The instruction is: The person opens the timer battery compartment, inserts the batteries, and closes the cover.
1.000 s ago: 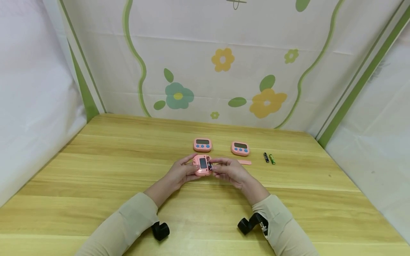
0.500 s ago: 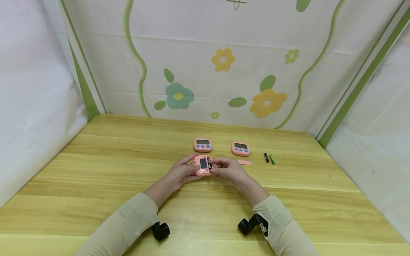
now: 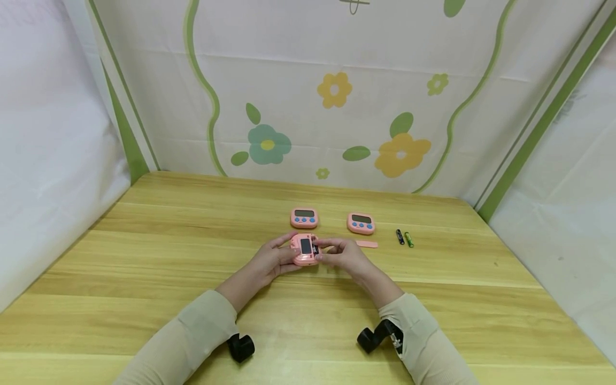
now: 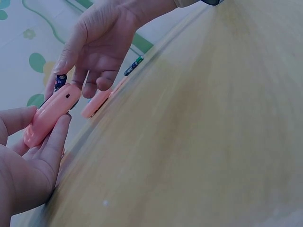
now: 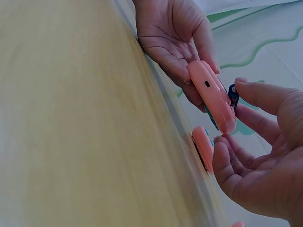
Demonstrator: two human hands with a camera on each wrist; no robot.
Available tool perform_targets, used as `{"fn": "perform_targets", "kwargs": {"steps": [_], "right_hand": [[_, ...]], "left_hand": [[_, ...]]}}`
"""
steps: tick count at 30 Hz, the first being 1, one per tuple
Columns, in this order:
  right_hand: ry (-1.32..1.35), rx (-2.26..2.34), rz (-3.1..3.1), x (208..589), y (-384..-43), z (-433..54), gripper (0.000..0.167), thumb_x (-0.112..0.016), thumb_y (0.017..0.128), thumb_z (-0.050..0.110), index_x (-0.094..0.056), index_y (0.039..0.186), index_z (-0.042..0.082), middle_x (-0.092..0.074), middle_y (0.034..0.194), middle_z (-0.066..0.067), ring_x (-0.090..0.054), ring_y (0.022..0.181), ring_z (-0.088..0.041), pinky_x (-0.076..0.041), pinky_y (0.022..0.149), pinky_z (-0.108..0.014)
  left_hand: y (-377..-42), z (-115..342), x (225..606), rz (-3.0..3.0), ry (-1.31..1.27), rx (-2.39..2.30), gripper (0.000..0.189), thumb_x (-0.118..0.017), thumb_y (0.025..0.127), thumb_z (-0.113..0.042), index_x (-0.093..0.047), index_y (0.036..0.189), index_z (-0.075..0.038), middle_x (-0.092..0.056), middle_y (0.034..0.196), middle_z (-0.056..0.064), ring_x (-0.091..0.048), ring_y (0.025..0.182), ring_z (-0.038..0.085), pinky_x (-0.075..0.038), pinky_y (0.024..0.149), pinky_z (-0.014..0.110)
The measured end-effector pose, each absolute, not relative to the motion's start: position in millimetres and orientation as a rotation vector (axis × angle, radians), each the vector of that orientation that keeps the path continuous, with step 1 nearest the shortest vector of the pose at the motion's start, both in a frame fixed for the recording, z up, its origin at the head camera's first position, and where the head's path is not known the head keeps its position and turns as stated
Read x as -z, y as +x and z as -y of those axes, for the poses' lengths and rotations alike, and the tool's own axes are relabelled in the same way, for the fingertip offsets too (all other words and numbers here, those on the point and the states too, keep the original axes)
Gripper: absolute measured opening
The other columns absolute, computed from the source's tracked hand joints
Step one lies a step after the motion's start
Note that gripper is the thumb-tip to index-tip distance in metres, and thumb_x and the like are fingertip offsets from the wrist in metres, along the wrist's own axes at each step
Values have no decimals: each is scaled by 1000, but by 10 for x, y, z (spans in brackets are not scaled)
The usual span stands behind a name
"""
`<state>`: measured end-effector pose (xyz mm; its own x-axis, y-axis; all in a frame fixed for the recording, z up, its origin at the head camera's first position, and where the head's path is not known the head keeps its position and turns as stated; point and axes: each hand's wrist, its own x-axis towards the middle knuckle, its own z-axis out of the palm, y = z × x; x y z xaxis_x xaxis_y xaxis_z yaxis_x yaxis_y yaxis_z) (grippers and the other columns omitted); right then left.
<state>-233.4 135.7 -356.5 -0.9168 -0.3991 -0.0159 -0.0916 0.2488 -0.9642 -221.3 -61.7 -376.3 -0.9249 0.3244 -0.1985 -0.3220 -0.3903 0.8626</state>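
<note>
My left hand (image 3: 273, 260) grips a pink digital timer (image 3: 297, 256) by its edges, its back face up and its battery slot uncovered. Thumb and index finger of my right hand (image 3: 347, 256) pinch a dark battery (image 5: 233, 96) at that slot. One end of the battery (image 4: 60, 82) sticks up above the timer's body (image 4: 51, 115) in the left wrist view. How deep its other end sits is hidden. The remaining right fingers are loosely bent beside the timer's edge.
Two more pink timers, a left one (image 3: 304, 218) and a right one (image 3: 361, 223), lie face up beyond my hands. A pink strip-like cover (image 3: 368, 244) lies right of my right hand. Farther right are a dark battery (image 3: 400, 237) and a green battery (image 3: 408, 239).
My right fingers have shifted slightly at the battery slot, and the battery's tilt there looks a little different. My left hand and the timer stay nearly in place.
</note>
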Motion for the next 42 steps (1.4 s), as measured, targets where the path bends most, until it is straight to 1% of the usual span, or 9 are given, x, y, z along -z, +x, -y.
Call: {"fn": "perform_targets", "kwargs": {"steps": [4, 6, 10, 14, 19, 24, 28, 32, 42], "right_hand": [[-448, 1732, -2234, 3590, -2344, -1363, 38, -66, 76, 9, -57, 112, 1, -58, 100, -19, -56, 86, -20, -47, 70, -29], [-458, 1744, -2215, 3600, -2348, -1365, 38, -65, 76, 9, -56, 113, 1, -55, 105, -20, -55, 91, -22, -48, 73, -31], [-491, 1770, -2178, 3615, -2358, -1369, 42, -64, 77, 5, -53, 116, -1, -51, 113, -19, -52, 97, -26, -47, 76, -33], [-501, 1785, -2152, 3612, -2359, -1369, 53, -65, 75, 3, -45, 124, 2, -48, 116, -20, -51, 99, -27, -46, 78, -32], [-499, 1787, -2103, 3593, -2342, -1369, 60, -63, 75, 0, -37, 129, 1, -51, 110, -21, -51, 98, -25, -46, 78, -31], [-471, 1803, -2029, 3576, -2328, -1379, 59, -60, 77, -4, -34, 130, -1, -56, 97, -19, -56, 86, -23, -48, 76, -37], [-456, 1807, -2013, 3569, -2322, -1379, 59, -60, 77, -4, -34, 130, -2, -58, 90, -17, -58, 80, -22, -48, 75, -40], [-442, 1809, -2025, 3581, -2325, -1366, 58, -60, 76, -5, -35, 129, -2, -59, 84, -15, -59, 75, -20, -49, 73, -39], [-348, 1906, -1902, 3608, -2318, -1352, 56, -56, 76, -9, -36, 128, 1, -60, 76, -13, -59, 69, -20, -50, 69, -37]], "left_hand": [[-2213, 619, 3755, -1451, 19, -2317, 58, -50, 82, 5, -30, 134, -9, -47, 115, 24, -58, 86, 26, -46, 78, 39], [-2213, 620, 3751, -1454, 31, -2310, 58, -50, 82, 4, -30, 134, -9, -47, 115, 25, -58, 86, 26, -46, 78, 39], [-2211, 623, 3752, -1458, 40, -2302, 57, -50, 82, 4, -30, 134, -9, -47, 116, 24, -58, 86, 26, -46, 78, 39], [-2216, 622, 3763, -1463, 43, -2291, 56, -51, 82, 3, -32, 134, -10, -47, 117, 23, -58, 86, 25, -46, 78, 39], [-2225, 618, 3778, -1489, 53, -2276, 57, -52, 82, 3, -33, 133, -10, -47, 116, 23, -59, 83, 25, -47, 77, 39], [-2212, 625, 3758, -1509, 87, -2243, 56, -51, 83, 1, -32, 134, -10, -47, 116, 22, -59, 84, 24, -47, 77, 38], [-2212, 622, 3762, -1524, 100, -2228, 55, -49, 84, 1, -32, 134, -10, -46, 117, 22, -58, 87, 25, -47, 77, 38], [-2219, 615, 3777, -1533, 76, -2234, 54, -49, 83, 2, -33, 134, -11, -47, 116, 22, -58, 87, 26, -47, 76, 38], [-2218, 611, 3765, -1535, 12, -2246, 53, -53, 81, 2, -38, 131, -10, -52, 110, 22, -60, 79, 24, -49, 73, 37]]}}
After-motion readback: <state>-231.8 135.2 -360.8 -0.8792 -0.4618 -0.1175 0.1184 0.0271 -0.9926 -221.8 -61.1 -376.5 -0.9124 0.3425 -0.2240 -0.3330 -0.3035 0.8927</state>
